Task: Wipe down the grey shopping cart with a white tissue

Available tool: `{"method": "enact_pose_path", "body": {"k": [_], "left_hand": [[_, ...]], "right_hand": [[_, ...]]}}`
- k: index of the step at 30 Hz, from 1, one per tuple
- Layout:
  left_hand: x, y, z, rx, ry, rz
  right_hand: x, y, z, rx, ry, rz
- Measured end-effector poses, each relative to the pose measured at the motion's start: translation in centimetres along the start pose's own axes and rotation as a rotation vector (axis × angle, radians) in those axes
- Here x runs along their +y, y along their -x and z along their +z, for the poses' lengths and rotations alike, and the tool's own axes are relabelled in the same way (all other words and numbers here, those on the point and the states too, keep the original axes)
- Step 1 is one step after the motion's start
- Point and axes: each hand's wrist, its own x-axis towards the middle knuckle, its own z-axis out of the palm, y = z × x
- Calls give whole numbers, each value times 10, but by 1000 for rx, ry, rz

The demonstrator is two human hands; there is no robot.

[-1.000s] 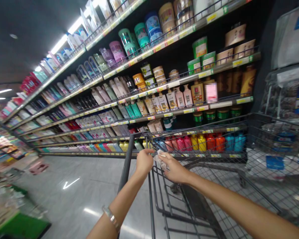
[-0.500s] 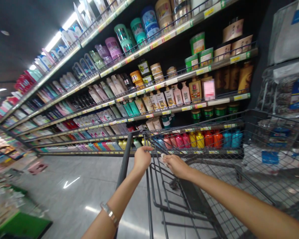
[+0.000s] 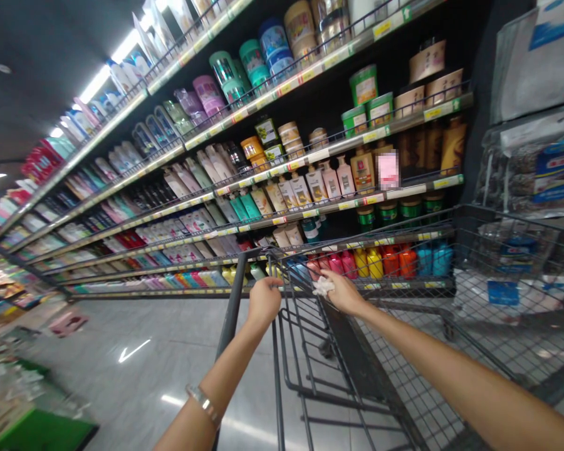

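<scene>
My left hand [image 3: 266, 299], with a silver bracelet on its wrist, is curled around the dark metal frame near the top of the shopping cart [image 3: 305, 393]. The cart's handle bar [image 3: 231, 307] runs just left of that hand. A crumpled white tissue [image 3: 323, 286] pokes out of the closed fingers of my right hand [image 3: 344, 294]. That hand is over the cart's wire basket, beside the folding inner flap; whether the tissue touches the wires I cannot tell.
Long store shelves [image 3: 282, 219] of bottles and jars stretch beyond the cart. Plastic-wrapped packs [image 3: 540, 163] hang at the right. A green display box [image 3: 47, 413] stands at lower left, and a pink stool [image 3: 68, 322] is on the grey floor.
My right hand has shifted right along the cart, and more of the tissue shows. My left hand keeps its hold on the frame. The view has turned slightly.
</scene>
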Motion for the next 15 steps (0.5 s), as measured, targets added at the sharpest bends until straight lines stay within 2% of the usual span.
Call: {"method": "enact_pose_path", "body": {"k": [2,3,7,10,15], "left_hand": [[0,-1,1,2,-3,-4],[0,-1,1,2,-5,-6],[1,-2,3,4,-11,-14],[1,-2,3,6,-14,-24],[1,-1,3,6,-7,-31]], "right_hand": [[-11,-3,9,106,-180,-94],[-17,-2,14,107,-242,-157],[-32,7,30,-35,-288,-348],[-28,14,33,-47,-246,-350],[1,17,37,-135,-154,-244]]}}
